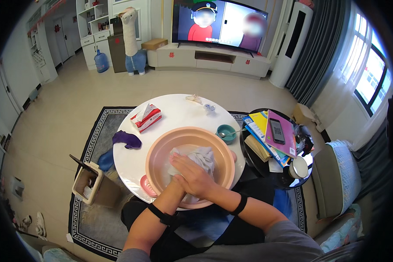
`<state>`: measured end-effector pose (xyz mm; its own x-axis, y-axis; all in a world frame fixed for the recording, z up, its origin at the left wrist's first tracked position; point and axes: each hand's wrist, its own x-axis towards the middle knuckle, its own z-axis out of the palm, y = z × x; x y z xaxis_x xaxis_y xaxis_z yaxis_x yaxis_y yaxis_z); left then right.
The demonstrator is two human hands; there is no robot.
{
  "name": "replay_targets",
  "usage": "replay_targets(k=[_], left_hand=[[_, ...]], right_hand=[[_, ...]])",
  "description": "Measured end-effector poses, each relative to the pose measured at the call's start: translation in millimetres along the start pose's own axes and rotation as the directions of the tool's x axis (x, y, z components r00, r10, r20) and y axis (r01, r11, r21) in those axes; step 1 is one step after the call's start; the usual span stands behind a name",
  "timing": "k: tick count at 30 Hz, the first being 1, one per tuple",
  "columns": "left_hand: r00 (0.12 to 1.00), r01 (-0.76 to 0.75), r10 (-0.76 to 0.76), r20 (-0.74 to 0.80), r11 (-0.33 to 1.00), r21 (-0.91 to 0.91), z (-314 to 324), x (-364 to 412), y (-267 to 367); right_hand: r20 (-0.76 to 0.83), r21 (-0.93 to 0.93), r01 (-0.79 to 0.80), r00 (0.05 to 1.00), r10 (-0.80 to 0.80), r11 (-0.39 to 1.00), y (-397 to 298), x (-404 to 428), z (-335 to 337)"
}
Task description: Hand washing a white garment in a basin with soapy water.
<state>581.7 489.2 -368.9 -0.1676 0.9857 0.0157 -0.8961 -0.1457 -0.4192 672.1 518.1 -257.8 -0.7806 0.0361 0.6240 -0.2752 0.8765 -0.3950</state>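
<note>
A peach plastic basin [159, 144] stands before me with a little water in it. Inside lies a bunched, wet white cloth [205, 157]. My right hand [195, 177] stretches flat over the cloth, fingers together and pointing up and left. It crosses over my left hand [178, 184], which is mostly hidden beneath it; only the wrist area shows. Both hands are low in the basin against the cloth. Whether either one grips the fabric cannot be seen. A pink soap dish [147, 186] sits against the basin's lower left side.
The basin rests on a round white table [173, 108]. A tissue pack [146, 118], a purple cloth [127, 140] and a teal bowl with a spoon [227, 135] surround it. Right, a black side table [249, 160] bears books, a phone [277, 131] and a cup. A trash bin [101, 188] stands left.
</note>
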Motion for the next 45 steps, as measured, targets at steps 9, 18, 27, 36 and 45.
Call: replay_targets(k=[9,18,27,36,45], left_hand=[[1.0,-0.01,0.006,0.016,0.967,0.256,18.0,-8.1,-12.5],[0.995,-0.062,0.092,-0.036,0.866,0.496,46.9,-12.5,-21.2],[0.939,-0.075,0.288,-0.19,0.709,0.701,52.7,-14.6,-30.0],[0.97,-0.117,0.229,-0.078,0.726,0.677,42.9,-9.0,-20.1],[0.984,-0.149,0.176,0.028,0.729,0.668,37.2,-1.5,-14.7]], right_hand=[[-0.263,0.113,-0.172,0.944,0.196,0.979,4.0,27.3,12.9],[-0.19,0.208,-0.438,0.859,0.475,0.875,37.7,43.2,28.3],[-0.061,0.365,-0.569,0.775,0.629,0.737,59.8,41.3,37.8],[-0.047,0.267,-0.254,0.96,0.276,0.93,7.0,11.6,21.9],[0.101,0.202,-0.216,0.975,0.2,0.955,5.2,22.0,7.6]])
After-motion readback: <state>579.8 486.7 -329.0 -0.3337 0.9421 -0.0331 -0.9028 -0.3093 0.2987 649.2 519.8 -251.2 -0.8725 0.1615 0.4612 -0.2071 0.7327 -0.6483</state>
